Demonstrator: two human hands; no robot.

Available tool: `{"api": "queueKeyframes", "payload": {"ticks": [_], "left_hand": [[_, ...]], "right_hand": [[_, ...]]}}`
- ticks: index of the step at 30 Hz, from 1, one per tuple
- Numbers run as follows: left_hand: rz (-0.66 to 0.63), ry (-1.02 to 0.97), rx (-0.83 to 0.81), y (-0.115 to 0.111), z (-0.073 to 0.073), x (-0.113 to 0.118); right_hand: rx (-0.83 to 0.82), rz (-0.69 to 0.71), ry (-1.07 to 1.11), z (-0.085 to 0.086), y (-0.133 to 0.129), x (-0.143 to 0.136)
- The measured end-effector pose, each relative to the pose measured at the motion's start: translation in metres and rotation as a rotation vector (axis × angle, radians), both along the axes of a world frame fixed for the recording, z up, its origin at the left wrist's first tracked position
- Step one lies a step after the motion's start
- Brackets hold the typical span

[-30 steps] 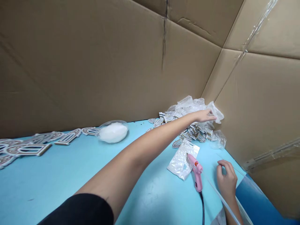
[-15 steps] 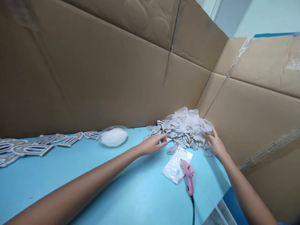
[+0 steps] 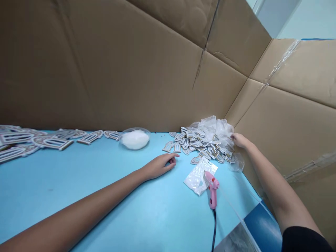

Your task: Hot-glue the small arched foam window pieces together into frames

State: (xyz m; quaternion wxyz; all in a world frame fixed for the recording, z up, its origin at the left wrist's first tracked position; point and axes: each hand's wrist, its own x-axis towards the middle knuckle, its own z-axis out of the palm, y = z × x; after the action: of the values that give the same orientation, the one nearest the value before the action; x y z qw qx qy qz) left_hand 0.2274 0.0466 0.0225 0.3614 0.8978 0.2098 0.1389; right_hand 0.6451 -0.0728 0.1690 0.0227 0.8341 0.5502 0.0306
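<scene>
My right hand [image 3: 239, 140] has its fingertips pinched at the edge of the crumpled clear plastic bags [image 3: 211, 126], which lie in a heap against the cardboard corner. Just in front of the bags is a pile of small arched, window-shaped pieces [image 3: 195, 144], grey-white with brown edges. Near the front left of this pile, my left hand [image 3: 162, 166] hovers low over the blue tabletop, index finger stretched out and the others loosely bent, holding nothing. A pink glue gun [image 3: 213, 190] rests with its nozzle on a flat clear plastic packet [image 3: 197, 178].
A clear bowl of white material [image 3: 135, 139] stands by the back wall. Larger arched pieces [image 3: 56, 142] are spread along the far left. Tall cardboard walls [image 3: 147, 77] enclose the back and right of the blue table [image 3: 126, 224]. A black cord [image 3: 214, 227] trails off the front.
My left hand has drawn back from the pile, toward the left. My right hand has closed on the edge of the plastic bags. The view has shifted a little.
</scene>
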Motion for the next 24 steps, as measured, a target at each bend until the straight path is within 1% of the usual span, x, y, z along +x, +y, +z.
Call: {"api": "queueKeyframes", "payload": {"ticks": [3, 5, 7, 9, 11, 12, 14, 17, 20, 22, 24], "left_hand": [[0.011, 0.005, 0.014, 0.000, -0.001, -0.002], [0.019, 0.013, 0.019, 0.001, -0.003, -0.002], [0.027, 0.023, 0.028, 0.002, -0.004, -0.002], [0.030, 0.034, 0.040, 0.002, -0.005, -0.001], [0.029, 0.046, 0.058, 0.001, -0.005, 0.000], [0.029, 0.051, 0.070, 0.001, -0.004, 0.002], [0.027, 0.063, 0.095, 0.000, -0.002, 0.008], [0.008, 0.089, 0.124, -0.003, 0.004, 0.030], [-0.043, 0.115, 0.131, -0.008, 0.012, 0.062], [-0.069, 0.130, 0.132, -0.013, 0.017, 0.082], [-0.080, 0.153, 0.140, -0.016, 0.020, 0.096]], "right_hand": [[-0.098, 0.038, -0.006, 0.004, 0.010, -0.005], [-0.115, 0.065, -0.028, 0.015, 0.007, -0.007], [-0.089, 0.091, -0.060, 0.029, -0.003, -0.007], [-0.036, 0.124, -0.090, 0.042, -0.021, -0.009], [0.037, 0.157, -0.114, 0.046, -0.042, -0.016], [0.071, 0.177, -0.120, 0.043, -0.052, -0.022], [0.121, 0.226, -0.114, 0.028, -0.068, -0.035], [0.128, 0.318, -0.067, -0.006, -0.084, -0.058], [0.151, 0.378, -0.030, -0.038, -0.093, -0.073], [0.179, 0.401, -0.016, -0.050, -0.099, -0.078], [0.205, 0.414, -0.007, -0.056, -0.105, -0.079]]}}
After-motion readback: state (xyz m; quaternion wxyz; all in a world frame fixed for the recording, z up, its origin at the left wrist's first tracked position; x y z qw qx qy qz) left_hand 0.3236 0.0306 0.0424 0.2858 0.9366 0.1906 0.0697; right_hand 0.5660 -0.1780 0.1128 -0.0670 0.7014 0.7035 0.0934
